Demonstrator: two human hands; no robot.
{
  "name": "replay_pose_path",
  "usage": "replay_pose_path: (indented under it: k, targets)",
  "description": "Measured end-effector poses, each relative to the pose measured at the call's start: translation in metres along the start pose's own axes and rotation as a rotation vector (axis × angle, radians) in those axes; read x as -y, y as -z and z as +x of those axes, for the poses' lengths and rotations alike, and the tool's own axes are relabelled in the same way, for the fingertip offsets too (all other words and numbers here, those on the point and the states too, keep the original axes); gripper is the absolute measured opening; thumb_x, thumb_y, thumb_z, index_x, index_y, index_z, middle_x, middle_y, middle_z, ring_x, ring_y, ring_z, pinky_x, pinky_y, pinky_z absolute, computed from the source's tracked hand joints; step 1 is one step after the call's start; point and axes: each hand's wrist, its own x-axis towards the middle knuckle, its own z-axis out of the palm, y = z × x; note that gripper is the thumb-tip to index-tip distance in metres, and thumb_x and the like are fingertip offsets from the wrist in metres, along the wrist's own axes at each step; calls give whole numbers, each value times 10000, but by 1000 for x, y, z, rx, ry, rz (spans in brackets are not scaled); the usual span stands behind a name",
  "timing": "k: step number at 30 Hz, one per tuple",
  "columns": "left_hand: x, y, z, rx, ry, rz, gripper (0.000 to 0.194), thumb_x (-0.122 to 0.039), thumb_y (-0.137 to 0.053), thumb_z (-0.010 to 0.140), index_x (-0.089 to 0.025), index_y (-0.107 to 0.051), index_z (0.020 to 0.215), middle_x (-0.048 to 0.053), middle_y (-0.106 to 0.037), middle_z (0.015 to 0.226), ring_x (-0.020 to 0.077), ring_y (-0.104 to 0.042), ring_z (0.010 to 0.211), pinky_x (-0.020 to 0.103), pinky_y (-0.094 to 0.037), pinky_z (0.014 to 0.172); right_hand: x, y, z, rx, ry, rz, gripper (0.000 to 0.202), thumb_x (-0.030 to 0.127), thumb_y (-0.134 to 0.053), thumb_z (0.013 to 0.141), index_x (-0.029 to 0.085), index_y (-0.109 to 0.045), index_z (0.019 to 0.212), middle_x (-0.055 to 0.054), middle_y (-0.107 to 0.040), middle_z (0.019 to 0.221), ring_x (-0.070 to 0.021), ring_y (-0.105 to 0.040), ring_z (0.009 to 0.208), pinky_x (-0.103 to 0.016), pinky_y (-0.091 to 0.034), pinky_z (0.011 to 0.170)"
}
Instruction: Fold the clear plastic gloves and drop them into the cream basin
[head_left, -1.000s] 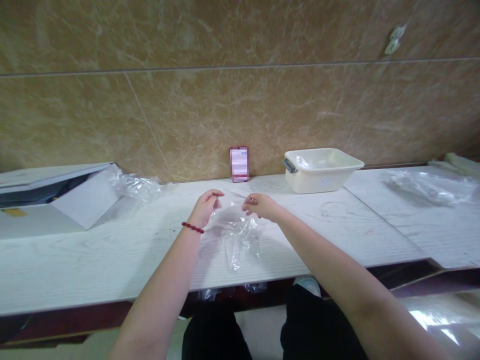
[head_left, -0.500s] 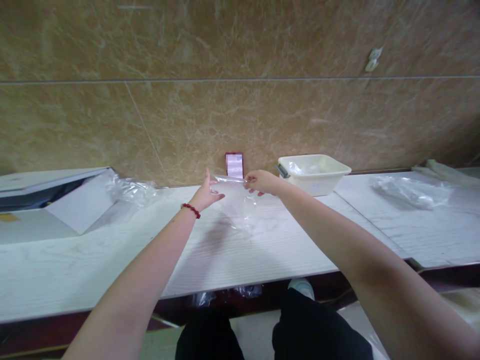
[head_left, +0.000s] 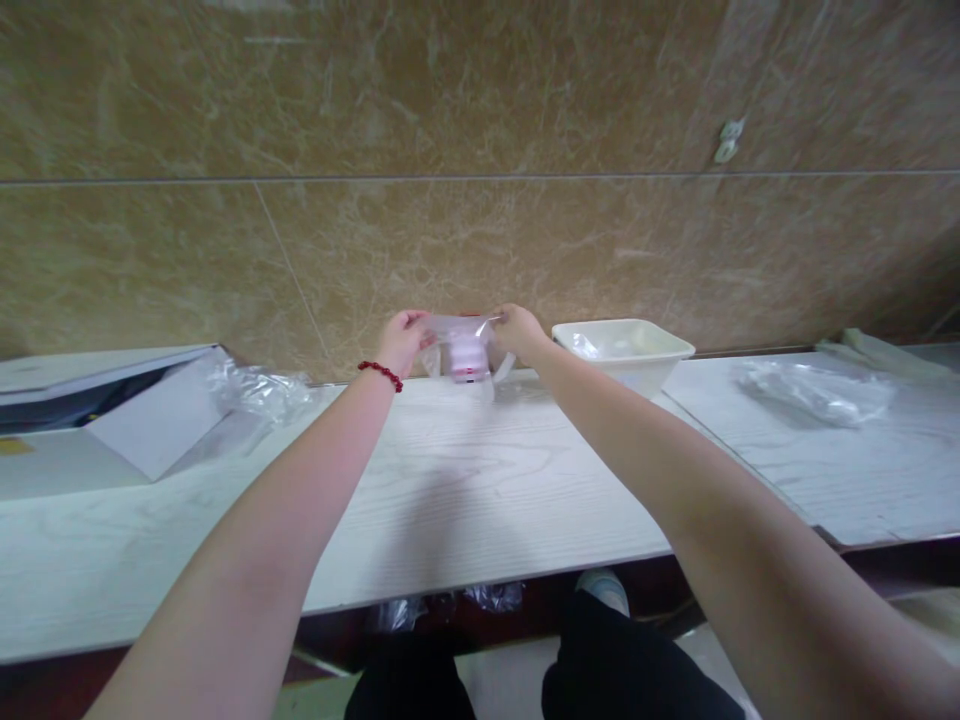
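The left hand (head_left: 405, 340), with a red bead bracelet (head_left: 381, 375) at its wrist, and the right hand (head_left: 520, 332) each pinch one side of a clear plastic bag (head_left: 454, 326), stretched between them above a white wood-grain table (head_left: 480, 490). Through it shows a phone (head_left: 469, 362) by the marbled wall (head_left: 465, 240), its screen writing too blurred to read.

Bare tabletop (head_left: 487, 490) is opening at six o'clock from the bag (head_left: 456, 327).
The wall (head_left: 480, 240) is blocking twelve; the right hand (head_left: 519, 333) and tub (head_left: 641, 373) are crowding three; the left hand (head_left: 401, 338), crumpled plastic (head_left: 266, 392) and box (head_left: 142, 428) are closing off nine.
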Motion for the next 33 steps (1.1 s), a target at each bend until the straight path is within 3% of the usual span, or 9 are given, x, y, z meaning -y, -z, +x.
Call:
replay_pose_path:
  k: [3, 10, 15, 21, 25, 33]
  targets:
    - [-1, -1, 3, 46, -173, -17, 48, -130, -513, 680, -151, -484, 711, -5, -521, 713, 90, -532, 683, 267, -458, 678, 0, 1, 2, -73, 22, 18, 220, 180, -460, 714, 149, -572, 902, -50, -608, 831, -151, -552, 782, -243, -408, 676]
    - [22, 21, -19, 174, -365, 260, 189, -316, -555, 666, -162, -527, 773, -5, -540, 728, 114, -517, 717, 273, -420, 715, -11, -5, -22, -38, 224, -10, 350, 425, -344, 793, 158, -564, 841, -30, -584, 768, -123, -514, 725, -216, -367, 658]
    - [49, 42, -45, 328, -414, 541, 204, -351, -517, 692, -159, -537, 759, 48, -560, 863, 159, -510, 861, 301, -376, 810, -38, -22, -52, 90, 348, -56, 329, 365, -323, 823, 157, -577, 792, -39, -592, 792, -118, -515, 758, -202, -354, 689]
    - [75, 56, -74, 658, -535, 777, 133, -279, -484, 733, -170, -561, 719, 48, -567, 816, 143, -517, 813, 287, -385, 792, -76, -46, -94, 332, 530, -26, 325, 328, -322, 835, 148, -573, 933, -80, -606, 905, -152, -527, 865, -255, -367, 767]
    - [83, 60, -92, 801, -573, 900, 124, -216, -460, 740, -169, -574, 753, 44, -564, 817, 133, -507, 809, 269, -390, 775, -85, -51, -115, 454, 542, -77, 326, 320, -309, 841, 167, -563, 975, -77, -611, 900, -165, -531, 882, -329, -353, 826]
    - [84, 61, -119, 824, -543, 1016, 222, -284, -397, 795, -164, -584, 786, 56, -564, 823, 140, -502, 806, 274, -401, 756, -83, -38, -140, 522, 464, -182, 396, 412, -355, 809, 269, -429, 1171, -73, -475, 1187, -248, -346, 1147, -531, -202, 910]
